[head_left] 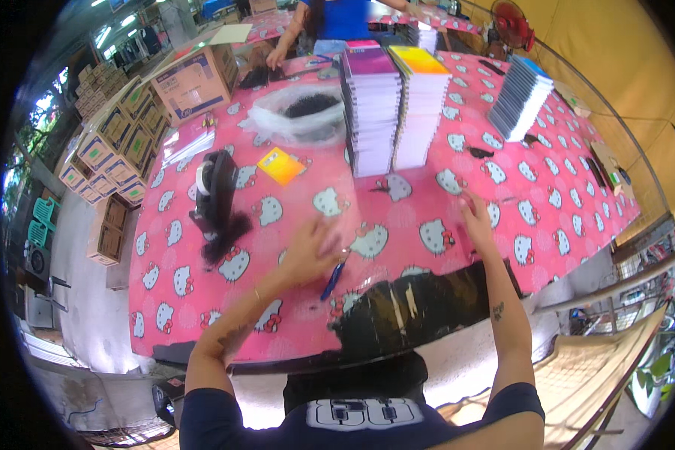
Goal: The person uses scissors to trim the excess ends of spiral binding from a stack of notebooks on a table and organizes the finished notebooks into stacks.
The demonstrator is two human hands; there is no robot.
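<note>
My left hand [315,251] is over the near middle of the table, its fingers smeared by motion. A blue pen [332,282] is right at its fingertips; I cannot tell whether the hand touches it. Farther right, my right hand [474,217] hovers low over the tablecloth, slightly blurred, fingers apart and nothing seen in them. Beyond the hands stand two tall stacks of spiral notebooks, one with a purple cover [369,63] on top, the other with a yellow cover [420,60]. A yellow-orange notebook or card [280,166] lies flat to the left.
A black tape dispenser [217,187] stands at left. A plastic bag with black contents [300,116] lies behind. Another notebook stack [520,99] leans at far right. A carton [193,84] sits at the back left. A co-worker's hand [277,58] is across the pink-clothed table [180,315].
</note>
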